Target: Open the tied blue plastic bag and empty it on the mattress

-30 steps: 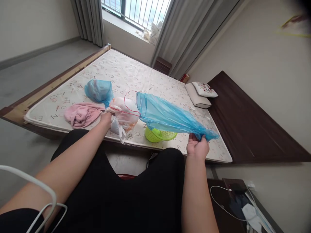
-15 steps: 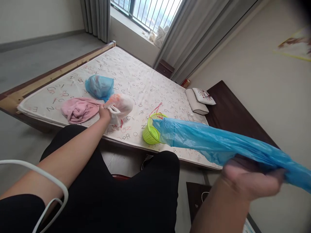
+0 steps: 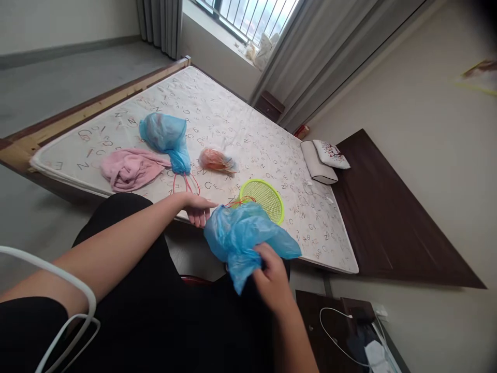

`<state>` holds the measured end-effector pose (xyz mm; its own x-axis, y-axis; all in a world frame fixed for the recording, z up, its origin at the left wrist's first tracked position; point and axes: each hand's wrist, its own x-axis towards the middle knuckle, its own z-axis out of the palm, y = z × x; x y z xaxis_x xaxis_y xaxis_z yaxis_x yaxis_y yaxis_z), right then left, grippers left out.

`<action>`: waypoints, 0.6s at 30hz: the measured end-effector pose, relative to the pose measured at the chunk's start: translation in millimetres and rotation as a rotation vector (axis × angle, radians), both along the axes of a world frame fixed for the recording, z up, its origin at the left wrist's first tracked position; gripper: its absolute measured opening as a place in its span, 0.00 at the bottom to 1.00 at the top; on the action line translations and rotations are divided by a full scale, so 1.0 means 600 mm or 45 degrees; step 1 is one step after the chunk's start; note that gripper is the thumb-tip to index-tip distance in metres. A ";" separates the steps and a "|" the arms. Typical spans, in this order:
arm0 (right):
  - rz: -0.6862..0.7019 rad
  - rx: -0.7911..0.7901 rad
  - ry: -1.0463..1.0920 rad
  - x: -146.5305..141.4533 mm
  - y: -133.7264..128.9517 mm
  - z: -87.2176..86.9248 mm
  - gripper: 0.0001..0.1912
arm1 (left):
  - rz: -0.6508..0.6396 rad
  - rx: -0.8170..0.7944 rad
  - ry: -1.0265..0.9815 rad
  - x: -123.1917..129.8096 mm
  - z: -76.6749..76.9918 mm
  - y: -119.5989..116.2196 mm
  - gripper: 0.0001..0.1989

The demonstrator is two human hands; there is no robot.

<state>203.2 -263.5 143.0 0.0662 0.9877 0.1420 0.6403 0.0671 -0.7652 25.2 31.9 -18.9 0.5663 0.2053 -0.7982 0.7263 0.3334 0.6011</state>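
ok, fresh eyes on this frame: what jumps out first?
The crumpled blue plastic bag bunched in the right hand over the lap, with the left hand open beside it at the mattress edge. Behind it, a lime green basket sits on the letter-print mattress. Farther left lie a stuffed blue bag and a pink cloth.

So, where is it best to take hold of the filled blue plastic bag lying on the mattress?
Probably at the narrow gathered neck of the filled blue plastic bag, coming from the near mattress edge. The neck points that way, with red drawstrings trailing from it; the body is wide and round.
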 end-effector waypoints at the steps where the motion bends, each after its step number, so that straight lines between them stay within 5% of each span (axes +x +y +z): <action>1: 0.052 0.033 -0.002 -0.019 0.013 -0.009 0.10 | -0.142 -0.187 -0.043 0.000 0.007 -0.015 0.40; 4: 0.207 0.113 0.090 -0.068 0.048 -0.038 0.08 | -0.235 -0.460 -0.351 0.000 0.023 -0.059 0.46; 10: 0.548 -0.113 0.163 -0.113 0.100 -0.112 0.06 | 0.273 -0.602 -1.005 0.018 0.037 -0.095 0.41; 14: 0.543 -0.093 -0.157 -0.110 0.130 -0.158 0.06 | 0.798 -0.465 -1.184 0.013 0.043 -0.045 0.30; 18: 0.450 -0.114 -0.453 -0.090 0.156 -0.212 0.04 | 1.255 -0.005 -1.069 -0.007 0.031 0.039 0.24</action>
<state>149.4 -170.0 15.8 -0.3115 0.9502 0.0088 0.8123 0.2710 -0.5164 20.9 55.6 -0.4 0.5038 0.8186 -0.2758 -0.4221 0.5119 0.7482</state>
